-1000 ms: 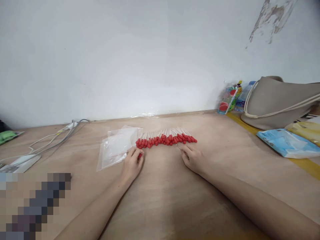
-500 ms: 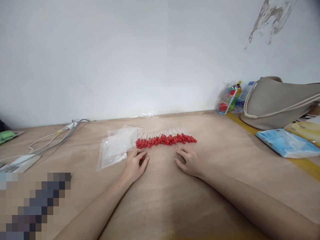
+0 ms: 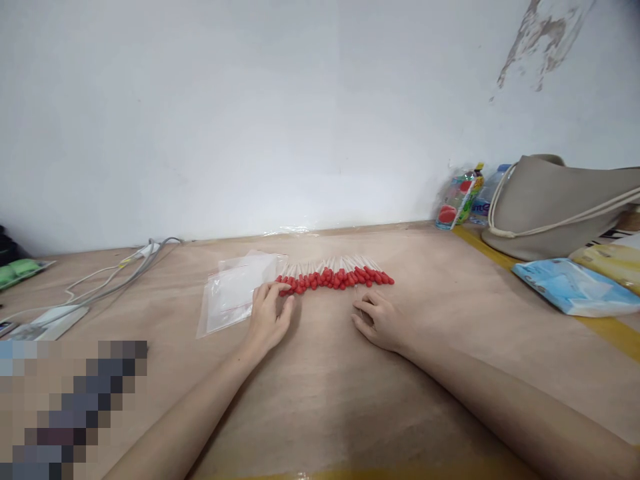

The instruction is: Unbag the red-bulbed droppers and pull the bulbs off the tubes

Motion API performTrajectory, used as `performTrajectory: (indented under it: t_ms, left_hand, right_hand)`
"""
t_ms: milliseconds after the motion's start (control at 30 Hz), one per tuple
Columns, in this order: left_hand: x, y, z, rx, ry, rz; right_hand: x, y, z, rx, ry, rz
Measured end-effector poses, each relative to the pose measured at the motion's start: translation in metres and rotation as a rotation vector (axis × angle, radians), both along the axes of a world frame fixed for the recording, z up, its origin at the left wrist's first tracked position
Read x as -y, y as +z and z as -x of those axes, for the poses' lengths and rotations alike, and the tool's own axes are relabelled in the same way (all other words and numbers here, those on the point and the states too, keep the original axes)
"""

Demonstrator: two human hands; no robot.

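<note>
In the middle of the table lies a row of red-tipped white sticks [image 3: 337, 276], their red ends towards me. My left hand [image 3: 270, 313] is at the row's left end, with its fingertips over the nearest red tips. Its thumb stands apart from the fingers, and nothing shows held between them. Below the right part of the row rests my right hand [image 3: 383, 321], its fingers curled around a thin stick that is barely visible. The palm side of this hand is hidden. Clear plastic bags [image 3: 233, 290] lie flat just left of the sticks, partly behind my left hand.
A white power strip [image 3: 55, 321] with cables [image 3: 135, 267] lies at the left. A blue packet [image 3: 570, 285], a grey bag [image 3: 560, 207] and a plastic bottle [image 3: 450, 207] stand or lie at the right. The white wall [image 3: 300, 120] bounds the table's back.
My left hand has moved up to the left end of the row. The red piece seen by its thumb no longer shows there. My right hand stays nearly in place.
</note>
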State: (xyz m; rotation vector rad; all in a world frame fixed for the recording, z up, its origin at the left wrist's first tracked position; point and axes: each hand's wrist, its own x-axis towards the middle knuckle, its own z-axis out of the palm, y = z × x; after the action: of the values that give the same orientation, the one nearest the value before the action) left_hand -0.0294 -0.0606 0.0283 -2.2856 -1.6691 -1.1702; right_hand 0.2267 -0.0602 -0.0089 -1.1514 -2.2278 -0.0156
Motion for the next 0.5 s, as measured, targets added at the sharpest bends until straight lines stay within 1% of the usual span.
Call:
performTrajectory:
  t_ms: [133, 233, 400, 500]
  left_hand:
    - [-0.017, 0.016, -0.018, -0.070, -0.001, 0.014]
    - [-0.036, 0.022, -0.037, -0.148, 0.016, 0.005]
    - [-0.066, 0.019, -0.063, -0.197, 0.110, 0.031]
    - [-0.076, 0.013, -0.070, -0.186, 0.107, 0.055]
  right_hand:
    - [0.000, 0.000, 0.000, -0.003, -0.003, -0.002]
    - [0.000, 0.001, 0.000, -0.008, -0.004, 0.000]
    - [0.002, 0.003, -0.001, -0.025, 0.001, 0.012]
    - [0.002, 0.004, -0.001, -0.048, 0.009, 0.019]
